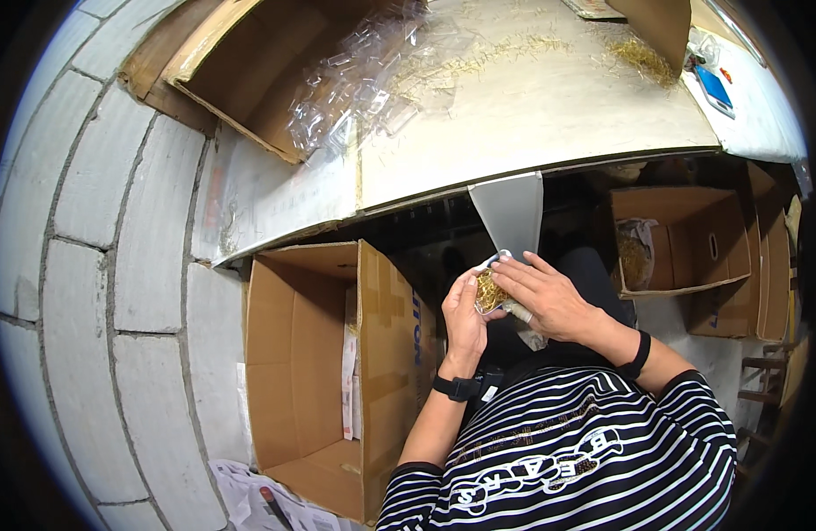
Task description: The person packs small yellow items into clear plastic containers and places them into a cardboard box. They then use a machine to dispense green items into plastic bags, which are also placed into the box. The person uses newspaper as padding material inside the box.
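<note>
In front of my body, my left hand (465,317) is closed round a small bunch of thin gold-coloured pins (489,294). A clear or whitish rim shows at the bunch's edge, possibly a small plastic case, but the fingers cover most of it. My right hand (549,296) lies over the bunch from the right, its fingers stretched out and touching it. Something pale sits under the right palm, too hidden to name. Both hands are near the top of a grey chute (511,212) that slopes down from the table edge.
Clear plastic boxes (355,93) are heaped on the white table (532,115), beside scattered gold pins (642,60). An open cardboard box (306,372) stands at my left, another (691,243) at my right. A blue phone (714,91) lies at the far right.
</note>
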A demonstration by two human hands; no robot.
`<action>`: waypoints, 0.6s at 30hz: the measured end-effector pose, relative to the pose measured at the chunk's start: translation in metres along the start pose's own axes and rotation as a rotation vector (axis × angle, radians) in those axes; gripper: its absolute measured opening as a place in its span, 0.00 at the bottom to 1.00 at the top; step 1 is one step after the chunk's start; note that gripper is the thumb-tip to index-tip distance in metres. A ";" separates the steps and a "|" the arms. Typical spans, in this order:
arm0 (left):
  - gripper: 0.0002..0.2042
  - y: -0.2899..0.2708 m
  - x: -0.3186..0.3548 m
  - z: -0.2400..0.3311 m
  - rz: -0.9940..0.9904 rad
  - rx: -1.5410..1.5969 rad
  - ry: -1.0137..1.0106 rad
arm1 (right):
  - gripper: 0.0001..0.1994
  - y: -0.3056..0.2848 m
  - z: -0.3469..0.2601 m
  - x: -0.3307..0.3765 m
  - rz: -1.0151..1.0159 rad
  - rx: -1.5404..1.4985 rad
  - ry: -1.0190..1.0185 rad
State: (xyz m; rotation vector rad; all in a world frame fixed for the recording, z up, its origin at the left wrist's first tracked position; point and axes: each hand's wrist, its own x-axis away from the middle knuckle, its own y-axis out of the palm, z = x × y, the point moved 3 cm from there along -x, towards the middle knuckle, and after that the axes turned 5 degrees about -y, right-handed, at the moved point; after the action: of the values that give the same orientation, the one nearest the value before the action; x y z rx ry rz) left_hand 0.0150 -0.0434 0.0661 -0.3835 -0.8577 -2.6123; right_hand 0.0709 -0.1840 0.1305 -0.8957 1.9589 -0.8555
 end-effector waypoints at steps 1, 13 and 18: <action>0.16 0.001 -0.001 0.002 -0.010 0.013 0.007 | 0.24 -0.004 0.000 0.000 0.040 -0.049 0.011; 0.21 -0.067 0.027 0.153 0.061 -0.043 0.156 | 0.24 -0.015 0.005 -0.043 0.271 -0.227 0.066; 0.20 -0.143 0.053 0.209 0.183 -0.109 0.201 | 0.23 0.007 0.002 -0.067 0.163 -0.264 0.068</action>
State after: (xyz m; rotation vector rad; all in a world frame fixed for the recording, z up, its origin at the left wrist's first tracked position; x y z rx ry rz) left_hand -0.0633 0.1780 0.1749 -0.2109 -0.5876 -2.4819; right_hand 0.0992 -0.1257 0.1494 -0.8500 2.2057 -0.5482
